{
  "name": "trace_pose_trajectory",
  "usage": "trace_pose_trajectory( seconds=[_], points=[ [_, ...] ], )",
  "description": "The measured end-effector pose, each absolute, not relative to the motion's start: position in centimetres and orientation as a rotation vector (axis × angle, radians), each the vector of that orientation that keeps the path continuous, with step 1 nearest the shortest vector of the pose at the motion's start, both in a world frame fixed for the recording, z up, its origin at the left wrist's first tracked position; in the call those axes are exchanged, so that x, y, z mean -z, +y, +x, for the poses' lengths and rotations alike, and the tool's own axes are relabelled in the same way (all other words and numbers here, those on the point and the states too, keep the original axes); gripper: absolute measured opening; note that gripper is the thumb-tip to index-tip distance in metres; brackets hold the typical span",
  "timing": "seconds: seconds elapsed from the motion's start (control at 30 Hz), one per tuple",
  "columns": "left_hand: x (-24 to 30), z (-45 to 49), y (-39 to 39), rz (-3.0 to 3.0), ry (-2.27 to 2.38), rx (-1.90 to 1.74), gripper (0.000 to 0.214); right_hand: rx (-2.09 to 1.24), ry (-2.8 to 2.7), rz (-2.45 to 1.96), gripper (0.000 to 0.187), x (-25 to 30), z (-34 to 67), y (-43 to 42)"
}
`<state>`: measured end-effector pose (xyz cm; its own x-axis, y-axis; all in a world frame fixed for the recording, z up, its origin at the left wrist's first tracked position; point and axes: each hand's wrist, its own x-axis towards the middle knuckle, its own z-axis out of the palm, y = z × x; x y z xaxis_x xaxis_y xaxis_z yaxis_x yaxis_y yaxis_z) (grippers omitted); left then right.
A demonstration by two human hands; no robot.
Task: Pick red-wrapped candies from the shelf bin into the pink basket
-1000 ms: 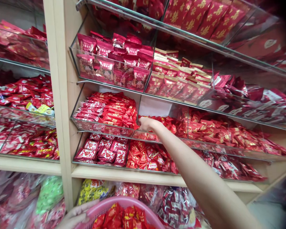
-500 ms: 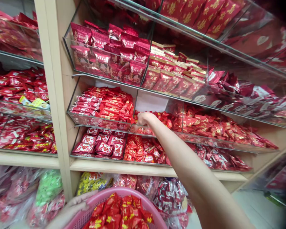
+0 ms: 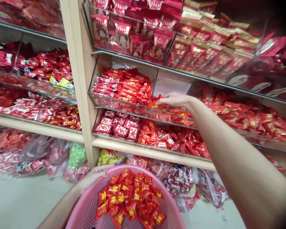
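My left hand (image 3: 94,178) grips the rim of a pink plastic basket (image 3: 79,203) at its upper left side. Inside the basket lies a heap of small red candy packets (image 3: 131,198) with yellow print. My right hand (image 3: 173,99) is in a clear-fronted shelf compartment, palm down with fingers stretched out. It lies over red and yellow packets (image 3: 181,112), and whether the fingertips touch them I cannot make out. Just left of this hand, a neighbouring compartment holds a pile of red stick-shaped packets (image 3: 131,86).
Clear shelf fronts (image 3: 124,103) and a wooden upright (image 3: 78,76) frame the compartments. Beneath the hand, a lower row holds heart-printed packets (image 3: 120,127). Filled plastic bags (image 3: 181,179) sit below the wooden ledge (image 3: 152,151). Larger red packets (image 3: 143,35) fill the shelf above.
The view has tilted down, showing more of the basket. My right hand has gone from curled fingers at the compartment to a flat, outstretched palm. My left hand stays on the rim.
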<state>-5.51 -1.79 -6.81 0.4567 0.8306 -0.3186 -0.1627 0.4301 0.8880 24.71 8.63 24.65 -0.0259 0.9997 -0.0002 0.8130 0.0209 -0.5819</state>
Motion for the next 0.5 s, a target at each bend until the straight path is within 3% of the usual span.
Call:
trace_pose_trajectory(
  seconds=[0.27, 0.5],
  points=[
    [6.8, -5.4, -2.2, 0.900, 0.888, -0.747, 0.055, -0.696, -1.670, -1.495, 0.031, -23.9, 29.6, 0.6],
    [6.2, -4.9, -2.5, 0.881, 0.883, -0.762, 0.056, -1.143, -1.913, -1.422, 0.029, -13.8, 27.0, -5.2]
  ],
)
